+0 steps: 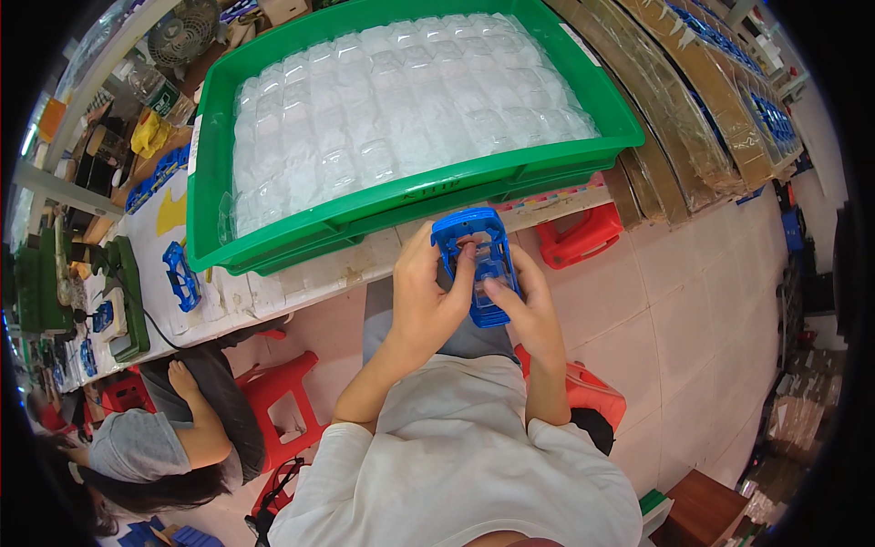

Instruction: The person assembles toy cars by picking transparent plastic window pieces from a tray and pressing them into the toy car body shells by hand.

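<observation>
Both hands hold a blue plastic toy car body shell [497, 239] in front of my chest, its hollow inside turned up. My left hand [436, 283] wraps its left side, and the thumb reaches into the hollow. Closed round the right side, my right hand [536, 314] presses its thumb near a clear plastic piece [492, 271] inside the shell. Whether that piece sits fully in place I cannot tell. Just beyond my hands stands a green tray [410, 196] filled with rows of clear plastic pieces [383, 109]. Another blue car shell [182, 276] lies on the table to the left.
The white worktable [264, 301] runs under the tray. A co-worker [150, 447] sits at the left near a red stool [278, 406]. Another red stool [583, 235] stands beyond my right hand. Cardboard cartons [679, 100] line the far right. A fan [182, 32] stands far left.
</observation>
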A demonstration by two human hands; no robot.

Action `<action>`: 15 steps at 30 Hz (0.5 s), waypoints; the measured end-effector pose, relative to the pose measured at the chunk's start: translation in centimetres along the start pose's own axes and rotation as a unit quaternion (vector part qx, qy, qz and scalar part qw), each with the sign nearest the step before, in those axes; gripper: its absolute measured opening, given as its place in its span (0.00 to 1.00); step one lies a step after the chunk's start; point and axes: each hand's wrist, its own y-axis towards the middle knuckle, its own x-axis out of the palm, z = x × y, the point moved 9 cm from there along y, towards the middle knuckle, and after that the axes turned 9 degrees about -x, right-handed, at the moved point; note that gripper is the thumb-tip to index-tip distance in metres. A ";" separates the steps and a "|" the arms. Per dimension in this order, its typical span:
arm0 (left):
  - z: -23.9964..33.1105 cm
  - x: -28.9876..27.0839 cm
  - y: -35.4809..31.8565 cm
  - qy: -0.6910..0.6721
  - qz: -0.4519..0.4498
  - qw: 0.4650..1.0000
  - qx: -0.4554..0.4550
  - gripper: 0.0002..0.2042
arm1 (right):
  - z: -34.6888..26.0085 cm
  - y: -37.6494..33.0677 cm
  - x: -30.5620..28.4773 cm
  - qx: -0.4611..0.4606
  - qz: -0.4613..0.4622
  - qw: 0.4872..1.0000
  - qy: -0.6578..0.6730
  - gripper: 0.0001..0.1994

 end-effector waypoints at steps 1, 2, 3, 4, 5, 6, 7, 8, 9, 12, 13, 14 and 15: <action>0.0 0.0 -0.1 0.001 0.001 1.000 -0.001 0.04 | -0.4 0.2 -0.2 -0.027 0.024 0.997 -0.072 0.11; 0.0 0.1 -0.3 0.017 -0.002 1.000 -0.006 0.04 | 0.0 0.3 0.0 -0.026 0.023 0.997 -0.071 0.11; -0.1 0.2 -0.4 0.033 -0.004 0.999 -0.010 0.04 | 0.0 0.5 -0.3 -0.049 0.039 0.991 -0.115 0.08; 0.1 0.1 -0.4 0.021 0.000 1.000 -0.006 0.05 | -0.2 0.6 -0.6 -0.072 0.056 0.983 -0.160 0.05; 0.2 0.1 -0.4 0.021 0.001 1.000 -0.007 0.05 | 0.1 0.7 -0.5 -0.072 0.055 0.983 -0.159 0.05; 0.1 0.2 -0.4 0.012 -0.006 1.000 -0.023 0.05 | 0.0 0.7 -0.7 -0.082 0.066 0.981 -0.165 0.04; -0.1 0.2 -0.4 0.003 -0.013 0.999 -0.039 0.06 | -0.1 0.8 -0.8 -0.092 0.077 0.978 -0.171 0.04; -0.1 0.1 -0.5 0.004 -0.013 0.999 -0.040 0.06 | -0.1 0.8 -0.8 -0.091 0.076 0.978 -0.170 0.04; -0.2 0.2 -0.5 0.004 -0.017 0.999 -0.043 0.06 | -0.1 0.8 -0.7 -0.092 0.076 0.977 -0.177 0.04; -0.3 0.3 -0.6 -0.001 -0.022 0.998 -0.051 0.07 | -0.2 0.8 -0.7 -0.092 0.077 0.975 -0.189 0.05; -0.4 0.3 -0.6 -0.007 -0.024 0.998 -0.054 0.07 | -0.2 0.8 -0.7 -0.093 0.078 0.973 -0.195 0.05; -0.7 0.4 -0.6 -0.007 -0.023 0.998 -0.054 0.07 | -0.2 0.8 -0.7 -0.093 0.078 0.973 -0.195 0.05; -0.6 0.3 -0.5 -0.004 -0.010 1.000 -0.021 0.06 | -0.2 0.8 -0.7 -0.095 0.079 0.974 -0.191 0.06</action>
